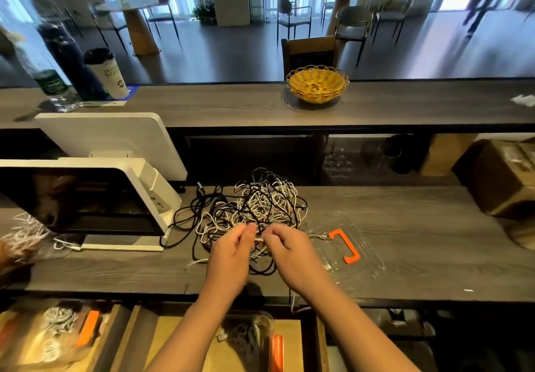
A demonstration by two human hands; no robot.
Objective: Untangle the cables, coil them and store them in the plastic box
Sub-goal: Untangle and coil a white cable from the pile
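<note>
Below the counter edge, blurred bins hold coiled cables and orange-handled boxes (249,340); contents unclear. On the wooden counter (419,244), left hand (228,256) and right hand (292,253) both pinch one white cable end (258,239) at the near edge of the tangled black and white cables (260,209). Clear plastic box (347,244) with orange handle (346,245) lies just right of the tangle, its outline hard to trace. A point-of-sale terminal (86,198) stands left. Cardboard box (503,180) at right, cut off. Upper ledge: yellow wicker basket (318,86), paper cup (108,73), bottles blurred.
</note>
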